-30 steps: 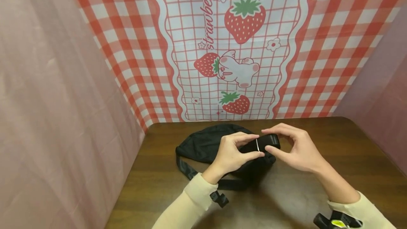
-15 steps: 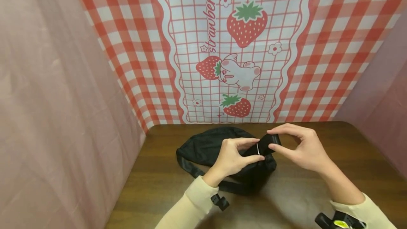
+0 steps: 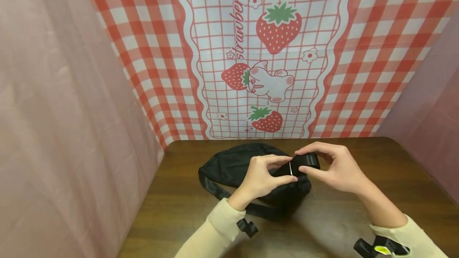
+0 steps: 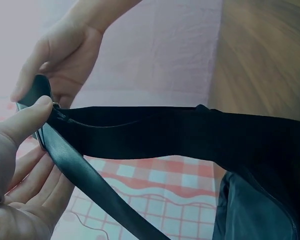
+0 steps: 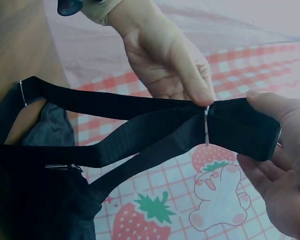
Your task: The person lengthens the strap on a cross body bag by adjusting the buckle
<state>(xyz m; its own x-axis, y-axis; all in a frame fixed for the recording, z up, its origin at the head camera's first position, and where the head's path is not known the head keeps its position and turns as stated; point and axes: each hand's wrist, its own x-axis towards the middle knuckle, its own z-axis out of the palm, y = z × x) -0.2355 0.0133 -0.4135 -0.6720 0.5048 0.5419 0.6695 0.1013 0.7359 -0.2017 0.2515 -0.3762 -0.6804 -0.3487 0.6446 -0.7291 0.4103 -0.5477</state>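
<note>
Two pale sleeves [image 3: 211,230] are observed on the near side of the black bag [image 3: 229,164], with a dark wrist camera [image 3: 247,227] fitted at the left cuff and another wrist device [image 3: 381,248], marked in yellow, at the right. The left hand [image 3: 258,176] is held over the right half of the bag, and the strap [image 3: 305,162] is pinched between its thumb and fingers at a thin metal slider [image 5: 206,125]. By the right hand [image 3: 340,168], placed just past the bag's right end, the folded loop of the same strap is pinched between thumb and fingers, on the other side of the slider. The strap is seen to run from the slider back to the bag in several lengths. The bag itself is laid on a brown wooden table [image 3: 369,170], near its far edge. Beyond the bag, a red-and-white checked cloth [image 3: 154,51] is hung, printed with strawberries and a white cartoon animal. A pinkish curtain [image 3: 71,110] is noted well to the bag's left.
</note>
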